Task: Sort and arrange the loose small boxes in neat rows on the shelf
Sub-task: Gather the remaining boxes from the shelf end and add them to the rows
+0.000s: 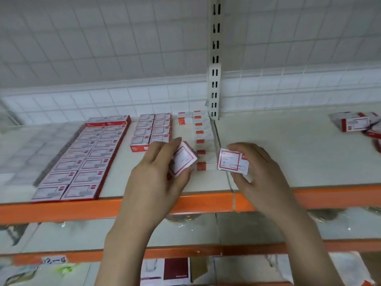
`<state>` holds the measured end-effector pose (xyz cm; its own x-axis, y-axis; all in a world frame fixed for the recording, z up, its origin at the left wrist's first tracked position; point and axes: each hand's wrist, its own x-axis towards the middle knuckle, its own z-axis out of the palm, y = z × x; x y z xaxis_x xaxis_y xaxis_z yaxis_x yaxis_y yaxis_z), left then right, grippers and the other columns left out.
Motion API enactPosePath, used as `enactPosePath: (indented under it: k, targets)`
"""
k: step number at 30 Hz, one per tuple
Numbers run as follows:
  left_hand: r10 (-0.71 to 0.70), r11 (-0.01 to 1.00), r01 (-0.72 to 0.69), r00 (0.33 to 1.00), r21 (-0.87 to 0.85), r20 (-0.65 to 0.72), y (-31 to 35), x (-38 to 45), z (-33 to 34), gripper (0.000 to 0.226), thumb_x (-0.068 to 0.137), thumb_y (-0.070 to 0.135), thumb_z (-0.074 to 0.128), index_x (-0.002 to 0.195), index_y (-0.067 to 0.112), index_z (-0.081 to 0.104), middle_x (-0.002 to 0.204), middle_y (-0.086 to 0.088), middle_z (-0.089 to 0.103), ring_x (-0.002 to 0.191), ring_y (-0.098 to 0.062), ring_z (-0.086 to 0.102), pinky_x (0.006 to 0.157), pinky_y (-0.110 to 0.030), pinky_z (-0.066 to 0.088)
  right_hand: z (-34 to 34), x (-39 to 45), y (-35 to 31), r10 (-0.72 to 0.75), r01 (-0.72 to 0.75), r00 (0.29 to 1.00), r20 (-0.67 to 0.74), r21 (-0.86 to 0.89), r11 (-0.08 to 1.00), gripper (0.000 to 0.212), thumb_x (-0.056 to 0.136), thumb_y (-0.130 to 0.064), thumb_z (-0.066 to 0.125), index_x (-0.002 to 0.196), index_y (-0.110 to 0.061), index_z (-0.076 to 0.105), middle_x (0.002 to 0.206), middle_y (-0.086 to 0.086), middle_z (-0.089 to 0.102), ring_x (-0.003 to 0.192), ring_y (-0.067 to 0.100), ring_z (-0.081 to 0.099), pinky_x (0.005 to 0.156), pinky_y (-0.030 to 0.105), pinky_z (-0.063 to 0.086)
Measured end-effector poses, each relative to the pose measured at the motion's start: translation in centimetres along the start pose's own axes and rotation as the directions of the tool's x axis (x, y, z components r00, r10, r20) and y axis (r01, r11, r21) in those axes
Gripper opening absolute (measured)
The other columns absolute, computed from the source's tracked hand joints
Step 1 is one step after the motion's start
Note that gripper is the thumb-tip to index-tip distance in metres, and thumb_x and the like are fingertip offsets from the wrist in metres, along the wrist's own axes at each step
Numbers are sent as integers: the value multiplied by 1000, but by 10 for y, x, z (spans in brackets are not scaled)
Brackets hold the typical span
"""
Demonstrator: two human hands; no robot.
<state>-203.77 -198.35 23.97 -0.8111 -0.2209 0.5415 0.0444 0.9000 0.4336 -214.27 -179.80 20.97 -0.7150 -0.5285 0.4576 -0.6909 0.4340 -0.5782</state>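
Hands come first, raised over the orange front rail (61,209) of the shelf (278,153). The left hand (158,172) has its fingers curled round a small white box with a red border (183,159), thumb up at the box's top edge, so its grip is closed on that box, which is tilted. The right hand (261,172) pinches a second small box (233,162) between thumb below and fingers above, printed face toward the camera; its grip is likewise closed on what it holds. Both boxes are held just above the shelf, near the seam between two shelf boards.

Just behind the hands, a single row of white boxes with red ends (203,139) runs back toward the slotted upright (214,79). Left of it sits a two-wide block of boxes (152,131), and further left a longer two-wide block (82,159) reaches from the front edge to the back. Far right, a loose heap of boxes (356,122) lies well apart from the rows.
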Motion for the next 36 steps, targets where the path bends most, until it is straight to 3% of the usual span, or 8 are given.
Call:
enactPosePath:
  k: [4,8,13,16,23,28,32,36]
  targets:
    - [-34,991,27,998,134,51,-38,-7,-29,52,82,44,50,132,39,38,112,6,48,74,-19,61,53,-29,49,36,13,-32,-13,13,999,33,4,1000,52,77,2,62,120,-24,51,109,-18,44,105,7,47,81,-1,32]
    - [-49,976,29,995,218,88,-63,-8,-37,35,85,37,49,120,35,54,121,3,47,66,-21,61,47,-24,40,52,21,-45,-5,6,998,63,-10,1000,51,78,2,63,121,-23,52,110,-17,45,107,7,47,82,-2,31]
    - [-164,985,153,974,82,156,-76,-7,-31,64,75,37,72,131,32,43,135,5,32,83,-21,61,69,-30,50,54,29,-43,-7,9,997,81,-24,1000,50,80,0,62,122,-24,52,114,-13,50,110,5,45,85,1,32]
    - [-210,976,217,959,-18,189,-79,-3,-24,82,69,15,77,136,31,33,138,8,22,89,-20,57,78,-30,50,55,34,-38,-2,4,995,101,-20,1000,51,79,0,62,123,-23,51,117,-10,52,111,5,45,86,0,30]
    - [-182,983,183,983,-25,36,-75,14,-5,72,70,0,70,134,7,38,136,-6,34,107,-13,43,84,-19,39,48,49,-20,-7,7,990,141,6,1000,54,77,0,62,123,-26,51,112,-20,44,111,1,41,87,-1,29]
    - [-195,981,195,981,10,-17,-67,21,6,75,67,16,79,132,7,43,120,-5,46,82,3,38,74,-11,34,43,57,-4,-7,7,989,148,0,1000,55,77,-3,67,126,-23,51,113,-13,50,115,0,34,86,-7,21]
    - [-242,970,242,970,11,18,-62,21,10,72,69,20,78,132,28,46,122,-3,38,80,-15,53,76,-26,49,44,60,3,3,-6,980,200,14,1000,51,80,-7,66,125,-26,49,121,-9,51,117,0,35,85,-8,22]
    - [-298,954,298,954,-1,5,-68,22,9,63,66,16,82,123,23,56,115,4,27,82,-17,49,82,-25,49,50,68,-1,-12,6,978,208,31,999,49,80,-6,67,123,-24,51,117,-14,48,118,5,40,86,-2,30]
